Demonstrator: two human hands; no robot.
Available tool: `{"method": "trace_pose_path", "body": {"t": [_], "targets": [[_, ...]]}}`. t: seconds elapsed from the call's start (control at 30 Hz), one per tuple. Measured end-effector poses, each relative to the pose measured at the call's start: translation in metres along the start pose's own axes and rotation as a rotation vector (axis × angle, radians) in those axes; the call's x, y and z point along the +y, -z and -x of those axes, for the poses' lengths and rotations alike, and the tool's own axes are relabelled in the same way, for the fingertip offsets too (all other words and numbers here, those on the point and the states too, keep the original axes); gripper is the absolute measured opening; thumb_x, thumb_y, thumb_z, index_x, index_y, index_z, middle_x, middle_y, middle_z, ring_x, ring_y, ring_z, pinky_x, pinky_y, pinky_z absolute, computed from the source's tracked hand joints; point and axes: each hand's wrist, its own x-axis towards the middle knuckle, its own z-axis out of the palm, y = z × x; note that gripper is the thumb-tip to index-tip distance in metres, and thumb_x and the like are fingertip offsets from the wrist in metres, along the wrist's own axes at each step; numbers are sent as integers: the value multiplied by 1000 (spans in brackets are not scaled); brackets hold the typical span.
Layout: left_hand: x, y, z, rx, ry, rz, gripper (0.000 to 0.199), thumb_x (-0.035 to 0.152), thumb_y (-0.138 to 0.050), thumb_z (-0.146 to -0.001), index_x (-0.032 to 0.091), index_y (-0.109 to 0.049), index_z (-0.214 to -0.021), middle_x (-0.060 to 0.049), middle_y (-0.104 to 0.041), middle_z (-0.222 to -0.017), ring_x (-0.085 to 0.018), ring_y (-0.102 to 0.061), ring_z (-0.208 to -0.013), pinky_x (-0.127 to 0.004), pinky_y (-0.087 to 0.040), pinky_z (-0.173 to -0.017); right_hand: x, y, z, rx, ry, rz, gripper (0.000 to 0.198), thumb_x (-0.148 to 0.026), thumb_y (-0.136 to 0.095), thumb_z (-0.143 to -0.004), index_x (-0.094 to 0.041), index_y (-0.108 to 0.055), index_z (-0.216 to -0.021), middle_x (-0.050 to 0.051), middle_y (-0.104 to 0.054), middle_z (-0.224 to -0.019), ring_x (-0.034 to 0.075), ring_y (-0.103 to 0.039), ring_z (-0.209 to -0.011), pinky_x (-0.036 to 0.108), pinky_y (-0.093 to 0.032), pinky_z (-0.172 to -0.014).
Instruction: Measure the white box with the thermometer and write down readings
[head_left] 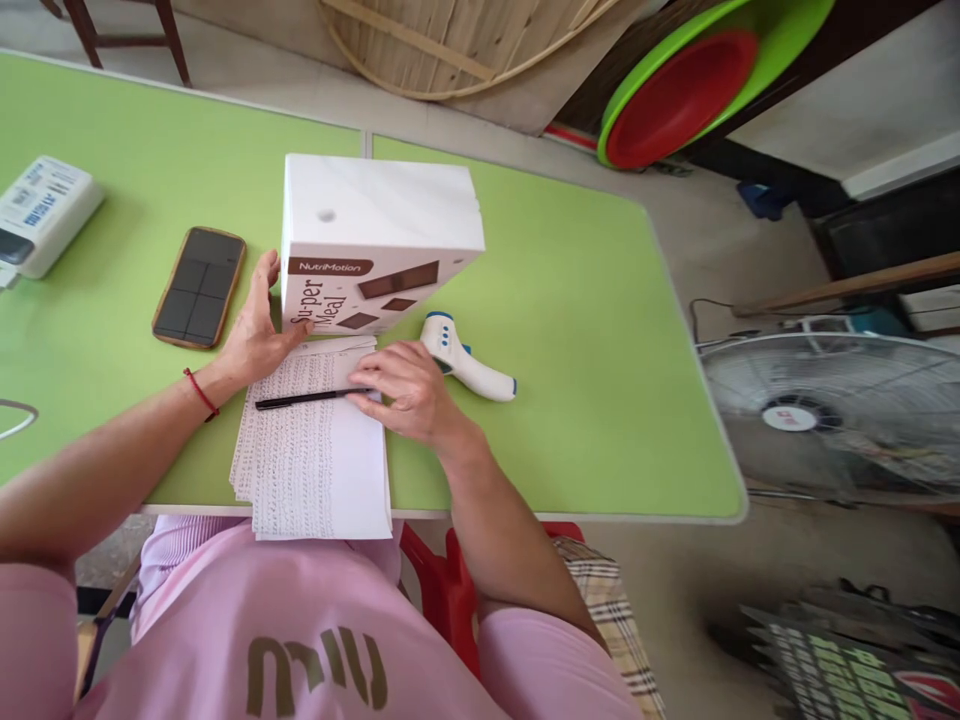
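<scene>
My left hand (259, 335) is against the left side of a white cardboard box (382, 215), its thumb on the printed front and its fingers along the side, gripping that corner. The box stands on the green table. A black pen (300, 400) lies across a stack of handwritten sheets (322, 470), and its right end is between the fingers of my right hand (405, 392). Right beside that hand rests a white and blue infrared thermometer (480, 370). The sheets reach slightly past the table's front edge.
Left of the box lie a phone (199, 288) in a brown case and a white power bank (49, 215). The green table (585, 400) ends at the right, near a floor fan (795, 415). Under the front edge stands a red stool (450, 590).
</scene>
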Motion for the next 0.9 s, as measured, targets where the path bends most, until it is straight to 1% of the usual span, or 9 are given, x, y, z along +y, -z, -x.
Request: {"method": "trace_pose_path", "body": {"t": [0.1, 0.27, 0.37, 0.47, 0.57, 0.63, 0.7, 0.8, 0.9], "targets": [[-6, 0, -2, -33, 19, 40, 86, 71, -70, -96, 26, -32, -160, -18, -48, -162, -40, -47, -153, -59, -49, -124, 13, 16, 8, 19, -259, 192, 15, -26, -64, -92, -19, -77, -98, 10, -76, -102, 28, -67, -97, 48, -51, -94], [-3, -2, -3, 51, 98, 116, 95, 79, -73, -89, 27, -35, -159, -18, -53, -156, -40, -59, -142, -56, -60, -111, 19, 44, 13, -236, -779, 410, 77, -25, -69, -78, -7, -53, -151, 27, -62, -140, 44, -59, -127, 59, -48, -106], [6, -3, -7, 91, 133, 165, 85, 78, -68, -93, 25, -41, -153, -18, -60, -147, -36, -68, -127, -48, -66, -95, 17, 54, 9, -396, -955, 404, 59, -28, -65, -83, -7, -61, -138, 26, -67, -125, 41, -65, -115, 56, -53, -98], [15, -3, -12, 101, 127, 187, 73, 78, -59, -99, 22, -48, -145, -17, -68, -134, -33, -73, -115, -45, -65, -88, 21, 58, 6, -364, -1064, 352, 34, -30, -67, -80, -13, -71, -109, 20, -69, -109, 35, -69, -100, 50, -56, -87], [19, -1, -14, 106, 105, 140, 72, 80, -51, -102, 19, -51, -141, -17, -70, -129, -32, -73, -112, -45, -64, -89, 24, 53, 4, 10, -1053, 178, 30, -37, -71, -72, -18, -69, -95, 13, -69, -96, 30, -67, -87, 46, -57, -79], [17, 0, -13, 106, 98, 63, 76, 82, -46, -102, 18, -52, -143, -18, -69, -131, -34, -70, -117, -48, -61, -97, 18, 44, 0, 329, -928, -101, 33, -46, -69, -72, -21, -66, -94, 9, -69, -92, 26, -66, -79, 44, -57, -74], [15, 1, -11, 94, 88, -3, 79, 83, -42, -103, 18, -51, -147, -19, -65, -138, -36, -65, -127, -51, -56, -107, 3, 32, -5, 510, -776, -489, 36, -53, -65, -77, -22, -65, -95, 7, -70, -87, 22, -65, -70, 41, -57, -66], [11, 3, -8, 72, 56, -41, 77, 80, -36, -106, 19, -47, -152, -19, -60, -147, -34, -58, -138, -50, -51, -115, -24, 11, -13, 422, -670, -930, 31, -52, -69, -80, -22, -66, -88, 5, -70, -79, 20, -66, -64, 38, -57, -61], [9, 3, -6, 61, 41, -83, 78, 78, -34, -107, 17, -43, -155, -21, -58, -148, -34, -57, -138, -50, -49, -116, -43, -5, -18, 264, -680, -1094, 28, -48, -74, -78, -22, -66, -80, 3, -70, -73, 18, -65, -62, 37, -57, -61]]}}
